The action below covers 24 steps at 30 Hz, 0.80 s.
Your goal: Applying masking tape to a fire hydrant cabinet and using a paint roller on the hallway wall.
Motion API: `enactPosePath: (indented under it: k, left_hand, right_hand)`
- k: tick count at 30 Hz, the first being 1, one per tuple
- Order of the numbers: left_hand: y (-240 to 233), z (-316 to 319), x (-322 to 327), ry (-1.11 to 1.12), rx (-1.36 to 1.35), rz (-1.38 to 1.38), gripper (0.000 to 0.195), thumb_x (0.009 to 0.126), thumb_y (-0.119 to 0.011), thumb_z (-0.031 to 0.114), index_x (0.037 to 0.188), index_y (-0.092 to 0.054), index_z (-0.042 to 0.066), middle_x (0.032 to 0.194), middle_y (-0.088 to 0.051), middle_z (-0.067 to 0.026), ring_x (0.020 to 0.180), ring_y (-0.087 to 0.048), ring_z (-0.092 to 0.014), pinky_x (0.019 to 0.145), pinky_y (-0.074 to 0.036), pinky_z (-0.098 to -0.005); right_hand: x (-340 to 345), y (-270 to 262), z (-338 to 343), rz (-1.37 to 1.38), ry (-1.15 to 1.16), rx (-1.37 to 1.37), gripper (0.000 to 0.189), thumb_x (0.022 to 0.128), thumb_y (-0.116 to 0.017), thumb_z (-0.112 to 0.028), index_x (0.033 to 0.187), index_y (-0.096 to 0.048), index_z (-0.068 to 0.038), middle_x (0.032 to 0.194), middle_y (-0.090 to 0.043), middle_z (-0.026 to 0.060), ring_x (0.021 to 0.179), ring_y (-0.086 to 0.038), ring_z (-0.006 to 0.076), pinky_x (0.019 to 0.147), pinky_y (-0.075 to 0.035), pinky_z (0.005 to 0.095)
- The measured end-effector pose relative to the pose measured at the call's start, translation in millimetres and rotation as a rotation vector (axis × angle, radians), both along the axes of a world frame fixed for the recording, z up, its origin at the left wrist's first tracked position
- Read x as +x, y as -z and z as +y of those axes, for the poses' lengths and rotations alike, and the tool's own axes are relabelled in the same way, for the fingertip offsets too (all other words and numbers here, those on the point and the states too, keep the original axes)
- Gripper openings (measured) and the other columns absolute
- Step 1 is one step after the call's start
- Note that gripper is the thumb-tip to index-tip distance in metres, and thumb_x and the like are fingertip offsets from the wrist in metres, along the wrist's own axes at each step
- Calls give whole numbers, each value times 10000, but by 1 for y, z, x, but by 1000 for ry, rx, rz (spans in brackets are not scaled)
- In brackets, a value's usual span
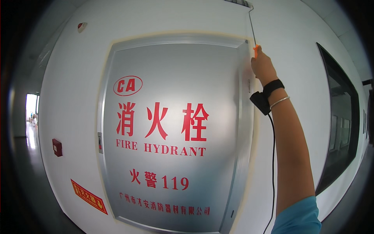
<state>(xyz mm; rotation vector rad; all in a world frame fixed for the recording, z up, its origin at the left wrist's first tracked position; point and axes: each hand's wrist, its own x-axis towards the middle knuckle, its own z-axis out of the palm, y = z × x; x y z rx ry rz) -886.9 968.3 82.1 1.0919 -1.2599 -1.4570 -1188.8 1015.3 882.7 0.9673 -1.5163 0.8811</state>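
Observation:
My right hand (263,65) is raised at the upper right and closed around the orange handle of a paint roller (251,26). The metal rod runs up from my fist to the roller head (239,2), which lies against the white wall above the cabinet and is partly cut off by the picture's top edge. A black strap with a small box and cable, and a bangle, are on my right wrist. Before me is a silver metal fire hydrant cabinet door (175,122) with red lettering, its frame edged by a yellowish band. My left hand is out of view.
A dark-framed window (340,122) is in the wall at right. At left, a red-and-white alarm (82,27), a dark red box (57,147) and a red-and-yellow sign (89,196) are on the wall (73,102). A bright doorway (31,112) stands beyond, at far left.

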Motion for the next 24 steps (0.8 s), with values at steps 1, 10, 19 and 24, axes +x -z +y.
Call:
enactPosePath:
  k: [1, 10, 19, 24]
  left_hand:
    - [0, -1, 4, 8, -4, 1, 250, 842, -659, 65, 1033, -565, -68, 840, -664, -154, 655, -618, -196, 577, -517, -305]
    - [10, -1, 43, 83, -36, 18, 253, 841, -654, 60, 1040, -561, -67, 862, -663, -153, 679, -625, -206, 600, -524, -309]
    - [23, -1, 99, 147, -43, 19, 256, 841, -649, 55, 1047, -557, -66, 884, -662, -152, 704, -631, -217, 624, -531, -313]
    - [36, -1, 128, 187, -38, 19, 258, 840, -647, 52, 1051, -555, -65, 896, -662, -151, 718, -635, -222, 637, -535, -316]
  right_hand:
    - [1, 8, 4, -5, 10, -4, 505, 877, -444, -109, 1365, -340, -32, 970, -646, 252, 915, -638, 392, 769, -520, 461]
    - [16, 92, 58, 29, 61, 42, 543, 885, -488, -102, 1395, -315, -31, 869, -647, 230, 784, -643, 391, 633, -529, 443]
    - [71, 171, 91, -83, 129, 89, 572, 903, -511, -94, 1425, -287, -27, 752, -621, 201, 680, -647, 329, 579, -522, 390]
    - [88, 218, 105, -125, 128, 125, 585, 913, -508, -100, 1440, -264, -29, 727, -609, 197, 649, -641, 326, 580, -518, 383]
